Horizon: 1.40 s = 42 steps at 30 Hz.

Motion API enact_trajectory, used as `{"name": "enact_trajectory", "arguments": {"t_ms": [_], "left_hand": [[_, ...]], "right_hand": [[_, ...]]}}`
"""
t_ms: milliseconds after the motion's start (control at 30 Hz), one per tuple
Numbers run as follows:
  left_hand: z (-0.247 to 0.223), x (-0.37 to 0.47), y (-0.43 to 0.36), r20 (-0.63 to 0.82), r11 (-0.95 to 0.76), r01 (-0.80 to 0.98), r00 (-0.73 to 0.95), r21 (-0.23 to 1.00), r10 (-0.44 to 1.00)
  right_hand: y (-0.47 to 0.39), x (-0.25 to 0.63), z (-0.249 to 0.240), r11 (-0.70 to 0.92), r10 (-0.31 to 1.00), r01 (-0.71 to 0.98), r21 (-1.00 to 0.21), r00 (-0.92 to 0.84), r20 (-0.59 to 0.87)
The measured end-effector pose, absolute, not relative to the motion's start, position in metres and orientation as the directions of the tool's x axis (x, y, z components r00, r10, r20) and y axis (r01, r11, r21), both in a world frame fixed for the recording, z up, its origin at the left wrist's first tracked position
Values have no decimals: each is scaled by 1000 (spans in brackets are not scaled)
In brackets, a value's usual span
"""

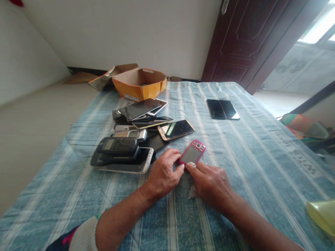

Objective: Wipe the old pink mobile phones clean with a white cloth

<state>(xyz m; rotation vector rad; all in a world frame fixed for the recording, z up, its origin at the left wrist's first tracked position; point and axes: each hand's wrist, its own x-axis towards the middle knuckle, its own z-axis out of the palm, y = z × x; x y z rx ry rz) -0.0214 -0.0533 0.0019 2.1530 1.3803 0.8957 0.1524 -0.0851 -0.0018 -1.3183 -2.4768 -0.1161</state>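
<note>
A pink mobile phone (pixel 192 154) with a grey screen and a few silver buttons lies at a slant in front of me. My left hand (pixel 166 169) pinches its near left corner between thumb and fingers. At the phone's near edge, my right hand (pixel 210 181) is closed on a whitish cloth (pixel 193 192), pressing part of it against the lower screen. Some of the cloth hangs out below the right fingers. Just left of my left hand is a heap of old phones, with a black keypad phone (pixel 118 145) on top of a white-framed smartphone (pixel 144 160).
Behind the heap stands an open orange cardboard box (pixel 154 91). A gold-framed phone (pixel 180 129) lies at the heap's right edge. Two dark smartphones (pixel 216 109) lie side by side farther right. A yellow translucent object (pixel 323 214) sits at the right edge of the striped cloth-covered table (pixel 251 146).
</note>
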Motion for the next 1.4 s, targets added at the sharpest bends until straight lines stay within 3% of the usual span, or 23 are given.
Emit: {"name": "enact_trajectory", "arguments": {"t_ms": [200,367,867,1400], "left_hand": [[2,-22,-52,289,-399,617,276,679,917],[3,-22,-53,299,-405,619,273,673,914],[2,-22,-51,327,-439,621,294,649,898],[0,-21,-54,323,-456,661,322,597,890]], "right_hand": [[-83,152,1,551,820,806,-217,-474,321],[-82,152,2,540,832,807,-241,-466,301],[-81,144,13,527,850,842,-114,-518,98],[-84,148,11,534,845,839,-108,-524,107]]}}
